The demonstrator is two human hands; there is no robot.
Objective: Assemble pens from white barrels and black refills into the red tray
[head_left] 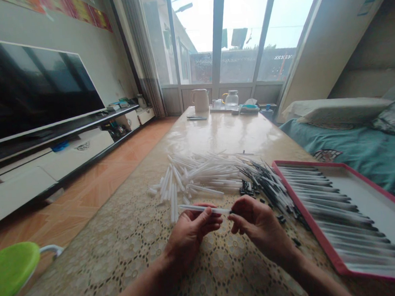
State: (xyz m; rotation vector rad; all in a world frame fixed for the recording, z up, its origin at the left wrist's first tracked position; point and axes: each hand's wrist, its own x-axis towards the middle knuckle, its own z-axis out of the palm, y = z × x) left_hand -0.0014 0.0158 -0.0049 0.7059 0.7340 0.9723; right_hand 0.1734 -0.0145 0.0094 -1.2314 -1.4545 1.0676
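My left hand (193, 227) is closed around a white pen barrel (222, 210), which lies nearly level with its pointed end to the left. At the barrel's right end, my right hand (254, 218) pinches a small black end cap (231, 212), mostly covered by the fingertips. Beyond both hands spreads a heap of white pen barrels (199, 172). Dark pen refills (265, 179) lie in a bundle to the right, with small black caps (247, 188) beside them.
A pink-rimmed box (317, 238) at the right holds rows of pens with black ends. Farther along the patterned table (130, 256) stand a beige kettle (200, 100), a glass jug (232, 99) and a tissue pack (249, 104). A green stool (13, 273) is at the left.
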